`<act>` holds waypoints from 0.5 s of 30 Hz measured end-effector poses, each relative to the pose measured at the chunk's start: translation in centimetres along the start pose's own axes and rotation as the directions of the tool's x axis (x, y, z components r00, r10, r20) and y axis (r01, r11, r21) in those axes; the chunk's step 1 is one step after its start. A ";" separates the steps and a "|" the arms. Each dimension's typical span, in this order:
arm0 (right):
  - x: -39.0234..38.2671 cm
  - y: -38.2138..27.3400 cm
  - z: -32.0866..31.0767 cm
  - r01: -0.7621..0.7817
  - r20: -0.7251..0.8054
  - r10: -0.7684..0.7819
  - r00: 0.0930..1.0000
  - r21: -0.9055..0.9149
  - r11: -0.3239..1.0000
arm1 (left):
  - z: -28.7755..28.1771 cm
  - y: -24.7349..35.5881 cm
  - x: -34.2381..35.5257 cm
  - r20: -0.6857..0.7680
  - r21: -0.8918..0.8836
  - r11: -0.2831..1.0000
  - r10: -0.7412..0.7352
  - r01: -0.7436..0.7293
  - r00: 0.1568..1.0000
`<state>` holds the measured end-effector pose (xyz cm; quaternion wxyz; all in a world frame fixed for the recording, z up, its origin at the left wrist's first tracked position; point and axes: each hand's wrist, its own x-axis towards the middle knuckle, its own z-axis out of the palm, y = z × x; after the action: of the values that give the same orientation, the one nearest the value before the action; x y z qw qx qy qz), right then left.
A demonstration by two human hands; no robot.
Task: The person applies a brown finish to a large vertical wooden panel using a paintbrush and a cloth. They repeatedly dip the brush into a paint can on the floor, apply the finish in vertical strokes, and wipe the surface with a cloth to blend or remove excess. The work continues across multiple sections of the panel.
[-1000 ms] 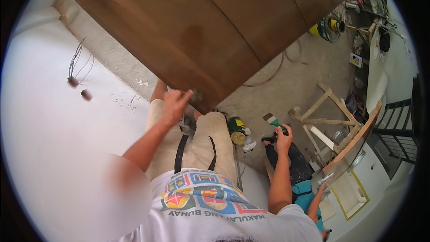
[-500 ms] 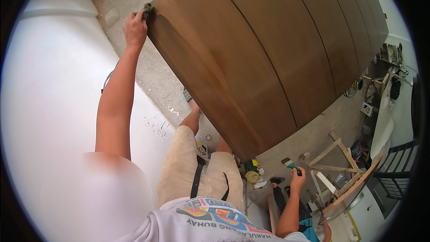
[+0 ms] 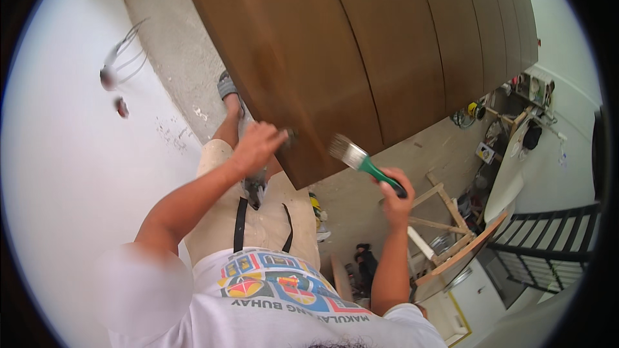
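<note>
A large brown wooden panel (image 3: 309,38) with dark grooves lies in front of me. My left hand (image 3: 261,145) presses a small dark wad (image 3: 289,138), perhaps cloth or steel wool, on the panel near its close left edge. Motion blurs the wad's outline. In my right hand (image 3: 396,193) is a flat paintbrush (image 3: 362,162) with a green handle, closed in my fingers. Its pale bristles point up and left, near the panel's close right edge; whether they touch it I cannot tell.
A white wall (image 3: 71,154) with loose wires (image 3: 126,58) runs along the left. Wooden frames (image 3: 438,209) and a black railing (image 3: 548,238) stand at the right. Partly hidden, a yellow and dark can (image 3: 314,206) sits on the floor by my leg.
My left hand has drawn the dark wad from the panel's far left corner back toward me. My right hand has lifted the paintbrush closer to the panel.
</note>
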<state>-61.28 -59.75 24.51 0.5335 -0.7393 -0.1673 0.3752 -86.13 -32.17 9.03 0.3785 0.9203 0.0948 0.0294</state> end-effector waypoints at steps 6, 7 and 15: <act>4.0 2.7 9.2 0.291 0.377 -0.197 0.905 -0.210 0.933 | 4.5 9.6 -10.6 0.110 -0.548 0.756 -0.359 0.358 0.927; 3.6 3.4 9.8 0.317 0.406 -0.207 0.890 -0.224 0.922 | 4.8 9.5 -12.1 0.089 -0.625 0.644 -0.503 0.442 0.859; -5.9 6.4 3.0 0.306 0.598 0.018 0.801 -0.435 0.847 | 3.2 5.9 -17.8 0.031 -0.904 0.118 -0.940 0.410 0.341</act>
<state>-68.36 -63.99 20.45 0.2686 -0.6876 -0.4731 0.4809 -102.26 -42.00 11.24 0.6568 0.4074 0.6166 0.1496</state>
